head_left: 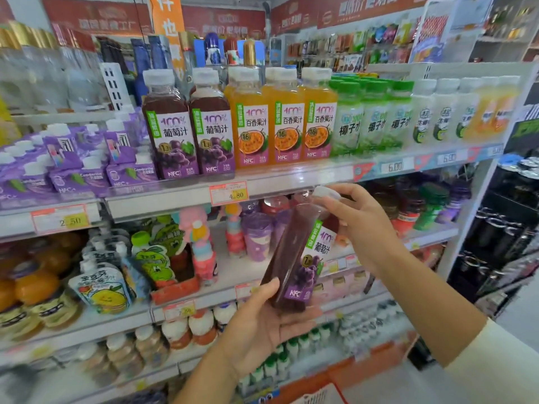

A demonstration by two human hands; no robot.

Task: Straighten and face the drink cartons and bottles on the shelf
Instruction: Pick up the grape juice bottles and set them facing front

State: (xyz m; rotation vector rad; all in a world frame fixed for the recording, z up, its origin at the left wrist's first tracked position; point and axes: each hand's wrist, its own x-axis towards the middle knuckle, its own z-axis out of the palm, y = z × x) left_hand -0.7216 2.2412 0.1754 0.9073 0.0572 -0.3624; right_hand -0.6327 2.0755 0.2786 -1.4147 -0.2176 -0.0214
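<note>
A dark purple grape juice bottle [294, 255] with a white cap is tilted in the air in front of the shelves, its label facing me. My left hand [262, 325] cups its base from below, thumb along the side. My right hand [358, 225] grips the neck and shoulder near the cap. On the shelf [291, 182] above stand two matching grape juice bottles [192, 126], upright with labels forward. Right of them stand three orange passionfruit juice bottles [285, 118], then green-capped coconut water bottles [376, 118].
Purple drink pouches [73, 161] fill the upper shelf's left part. White-capped pale bottles [446, 112] stand at its far right. Lower shelves hold fruit pouches [102, 290], cups and small bottles. Dark cans [501, 228] stack at the right. Price tags [229, 193] line the shelf edges.
</note>
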